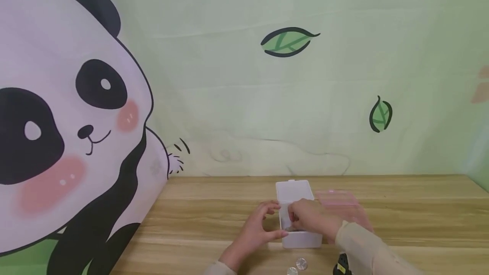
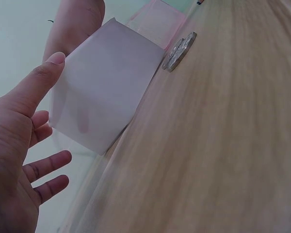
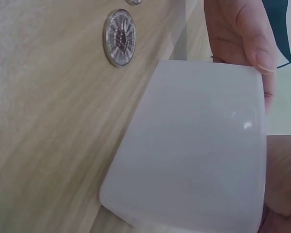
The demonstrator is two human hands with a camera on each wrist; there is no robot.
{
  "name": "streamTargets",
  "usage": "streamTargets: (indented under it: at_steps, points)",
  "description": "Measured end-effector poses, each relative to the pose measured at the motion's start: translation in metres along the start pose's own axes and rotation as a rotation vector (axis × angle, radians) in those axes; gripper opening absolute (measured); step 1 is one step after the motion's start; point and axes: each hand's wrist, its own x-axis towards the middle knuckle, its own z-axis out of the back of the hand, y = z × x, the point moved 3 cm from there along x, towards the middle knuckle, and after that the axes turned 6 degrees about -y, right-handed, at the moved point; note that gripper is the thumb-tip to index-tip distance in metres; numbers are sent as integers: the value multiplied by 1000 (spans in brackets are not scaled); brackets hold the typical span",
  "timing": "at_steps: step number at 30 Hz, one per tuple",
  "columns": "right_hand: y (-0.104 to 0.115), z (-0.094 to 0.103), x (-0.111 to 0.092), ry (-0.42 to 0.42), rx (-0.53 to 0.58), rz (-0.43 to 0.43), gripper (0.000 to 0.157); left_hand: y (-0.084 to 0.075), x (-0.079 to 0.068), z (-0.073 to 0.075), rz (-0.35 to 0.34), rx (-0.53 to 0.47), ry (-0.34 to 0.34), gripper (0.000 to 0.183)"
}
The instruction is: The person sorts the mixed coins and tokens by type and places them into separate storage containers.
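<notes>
A small white box [image 1: 302, 239] stands on the table with its hinged lid [image 1: 294, 191] tipped back. My left hand [image 1: 257, 226] is spread along the box's left side. Its thumb touches the rim at the near corner, and its fingers reach toward the lid end; in the left wrist view the lower fingers are loosely extended. My right hand [image 1: 311, 215] reaches into the box from the right, fingers bent downward. I cannot tell whether its hidden fingertips hold anything. Something small and greyish [image 1: 290, 229] shows inside, beside those fingertips.
Two silvery coins [image 1: 301, 264] lie flat on the wood-grain table [image 1: 206, 220] in front of the box. Behind my right forearm lies a see-through pink container [image 1: 344, 207]. A black object with a yellow mark [image 1: 341, 266] is by the right sleeve. A panda-print backdrop [image 1: 214, 75] stands behind.
</notes>
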Motion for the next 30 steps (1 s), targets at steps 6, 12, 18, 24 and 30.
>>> streamTargets:
  at_steps: [6,12,18,24,30]
  points:
    - [0,3,-1,-20,18,38,16,1,-1,1,0,7,-5,60]
    - [2,8,-3,-48,28,77,15,3,-2,1,-7,7,-16,62]
    - [3,17,-8,-75,70,76,16,3,-1,0,3,-5,-18,62]
    - [4,26,-16,-82,88,83,13,2,0,-1,7,-7,-16,62]
    - [6,31,-24,-90,138,76,11,2,0,-2,9,-2,-16,62]
